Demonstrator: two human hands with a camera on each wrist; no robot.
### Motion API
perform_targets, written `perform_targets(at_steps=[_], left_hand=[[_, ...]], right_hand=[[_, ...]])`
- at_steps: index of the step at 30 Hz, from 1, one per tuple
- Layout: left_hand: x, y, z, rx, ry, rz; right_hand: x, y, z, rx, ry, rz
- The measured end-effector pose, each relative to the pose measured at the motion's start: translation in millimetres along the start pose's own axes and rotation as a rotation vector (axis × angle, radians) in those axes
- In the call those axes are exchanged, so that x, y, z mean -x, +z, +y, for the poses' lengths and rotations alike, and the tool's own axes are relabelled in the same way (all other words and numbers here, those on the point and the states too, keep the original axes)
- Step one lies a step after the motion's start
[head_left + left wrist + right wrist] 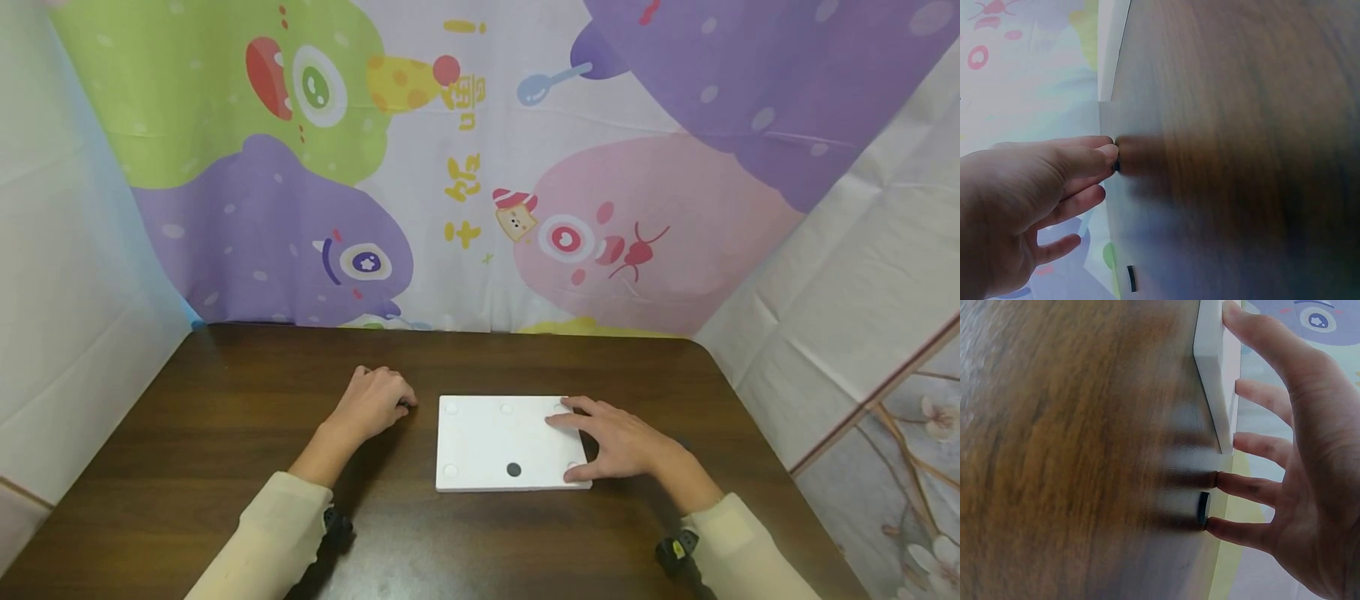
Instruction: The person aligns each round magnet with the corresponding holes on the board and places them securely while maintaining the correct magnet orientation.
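Observation:
A white rectangular board [480, 442] lies on the table, with shallow round recesses near its edges. One black disc [513, 470] sits at the middle of its near edge. To the left of the board, my left hand [372, 404] pinches a small dark piece [1116, 166] between thumb and fingers, low over the tabletop; its shape is mostly hidden. My right hand [618, 437] rests spread on the board's right end, thumb at the near corner. Its two outer fingers reach past the board to the tabletop, beside another dark disc [1204, 508].
The brown wooden table [225, 467] runs back to a cartoon-printed curtain [465, 292]. Pale panels stand at both sides. Another small black piece [1132, 278] lies on the table near the left hand. A dark device is strapped on each wrist.

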State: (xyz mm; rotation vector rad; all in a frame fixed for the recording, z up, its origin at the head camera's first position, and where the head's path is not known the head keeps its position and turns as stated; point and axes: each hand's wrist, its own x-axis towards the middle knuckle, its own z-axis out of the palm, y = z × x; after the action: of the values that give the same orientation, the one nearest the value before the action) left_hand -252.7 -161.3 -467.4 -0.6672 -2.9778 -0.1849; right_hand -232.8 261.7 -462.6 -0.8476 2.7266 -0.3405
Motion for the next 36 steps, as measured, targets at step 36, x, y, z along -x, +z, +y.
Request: perform_targets(at_steps=[36], left_hand=[[2.2,-5.4,-2.3,-0.017,0.073,0.053]], right_hand=[[0.3,0.7,1.3,0.004,-0.014,0.011]])
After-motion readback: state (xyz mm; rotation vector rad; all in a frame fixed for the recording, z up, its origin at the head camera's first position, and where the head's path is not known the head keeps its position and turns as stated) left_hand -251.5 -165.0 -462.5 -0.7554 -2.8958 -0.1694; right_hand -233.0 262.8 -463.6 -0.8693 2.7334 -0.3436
